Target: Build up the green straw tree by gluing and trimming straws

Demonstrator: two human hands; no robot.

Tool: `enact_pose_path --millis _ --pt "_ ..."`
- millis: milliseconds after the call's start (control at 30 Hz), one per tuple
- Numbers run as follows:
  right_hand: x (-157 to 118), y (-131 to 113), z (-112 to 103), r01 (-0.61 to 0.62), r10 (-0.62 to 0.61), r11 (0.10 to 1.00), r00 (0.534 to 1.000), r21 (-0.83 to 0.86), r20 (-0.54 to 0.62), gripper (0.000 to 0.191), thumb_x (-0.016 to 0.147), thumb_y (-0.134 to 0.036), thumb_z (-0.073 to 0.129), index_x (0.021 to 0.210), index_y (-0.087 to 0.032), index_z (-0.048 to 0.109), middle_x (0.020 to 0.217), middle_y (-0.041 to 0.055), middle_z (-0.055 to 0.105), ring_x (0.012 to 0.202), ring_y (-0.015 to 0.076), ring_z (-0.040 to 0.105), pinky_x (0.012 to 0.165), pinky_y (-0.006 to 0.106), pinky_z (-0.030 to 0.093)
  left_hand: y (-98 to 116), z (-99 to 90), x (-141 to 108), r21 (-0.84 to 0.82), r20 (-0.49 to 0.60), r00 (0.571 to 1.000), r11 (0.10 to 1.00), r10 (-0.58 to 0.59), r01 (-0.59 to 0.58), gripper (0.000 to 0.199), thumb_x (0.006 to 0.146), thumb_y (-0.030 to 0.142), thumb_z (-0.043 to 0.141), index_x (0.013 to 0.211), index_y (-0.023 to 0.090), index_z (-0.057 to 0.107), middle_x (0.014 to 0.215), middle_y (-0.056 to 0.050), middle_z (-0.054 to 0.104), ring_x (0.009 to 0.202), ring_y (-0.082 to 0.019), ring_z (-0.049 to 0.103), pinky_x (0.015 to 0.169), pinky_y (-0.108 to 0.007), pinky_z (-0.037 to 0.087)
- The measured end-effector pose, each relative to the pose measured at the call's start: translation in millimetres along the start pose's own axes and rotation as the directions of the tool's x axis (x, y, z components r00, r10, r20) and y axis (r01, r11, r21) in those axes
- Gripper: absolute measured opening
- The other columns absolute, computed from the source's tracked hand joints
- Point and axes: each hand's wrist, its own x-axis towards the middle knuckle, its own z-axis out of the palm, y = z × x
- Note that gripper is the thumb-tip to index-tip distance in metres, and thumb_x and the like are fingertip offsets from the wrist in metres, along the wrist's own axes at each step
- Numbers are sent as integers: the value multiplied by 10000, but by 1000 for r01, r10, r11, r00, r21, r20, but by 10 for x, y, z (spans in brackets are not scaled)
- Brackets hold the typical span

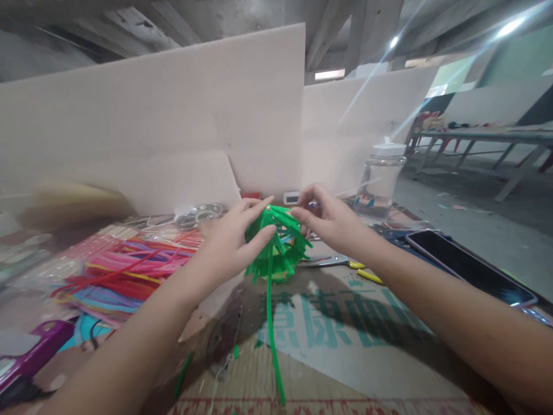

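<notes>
A round, cage-like form of green fuzzy stems [280, 268] is held up over the middle of the table. Around its left side wraps my left hand [242, 230], thumb and fingers closed on it. My right hand [322, 214] is at its upper right, fingers curled and thumb bent inward at a green stem end. One long green stem [272, 334] hangs from the form toward the table's front edge. Scissors with yellow handles [337, 261] lie just behind and right of it.
Bundles of coloured stems [129, 265] lie at left, near a purple-handled tool [38, 351]. A phone [470, 265] and a lidded clear jar [382, 178] stand or lie at right. White boards [173, 115] rise behind.
</notes>
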Motion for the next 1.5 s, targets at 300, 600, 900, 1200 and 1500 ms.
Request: enact_pose_path --millis 300,600,900,1200,1500 --pt "-244 -73 156 -235 264 964 886 -121 381 283 924 -374 553 1090 -202 703 482 -56 547 374 104 518 351 205 378 -226 -8 50 11 -14 996 996 -83 83 486 1001 467 441 1370 173 559 1369 -112 589 1294 -243 523 1125 -402 379" --pt "-340 72 507 -496 338 764 852 413 399 296 895 -491 579 920 -196 590 440 -97 530 311 81 474 304 173 323 -187 -8 53 5 -12 997 997 -75 75 466 1024 413 345 1366 190 570 1297 -113 623 1242 -247 545 1096 -428 405" --pt "-400 56 596 -598 382 672 785 436 487 283 849 -472 633 860 -200 553 428 -102 540 293 69 454 289 162 286 52 -18 20 49 -55 996 996 -76 78 387 928 389 544 1241 168 601 1212 -99 637 1142 -254 592 1009 -407 457" --pt "-425 75 615 -573 374 689 805 443 460 380 788 -554 668 850 -198 550 443 -97 542 305 69 457 289 168 282 125 26 4 83 -113 991 994 -67 77 310 912 280 547 1193 162 604 1154 -91 643 1096 -249 603 977 -401 471" --pt "-410 101 608 -564 327 698 800 441 504 447 743 -594 686 672 -196 494 448 -81 541 309 56 465 284 162 290 65 -7 -10 81 -113 993 996 -38 48 326 912 284 563 1210 162 613 1146 -73 651 1077 -228 614 951 -373 477"
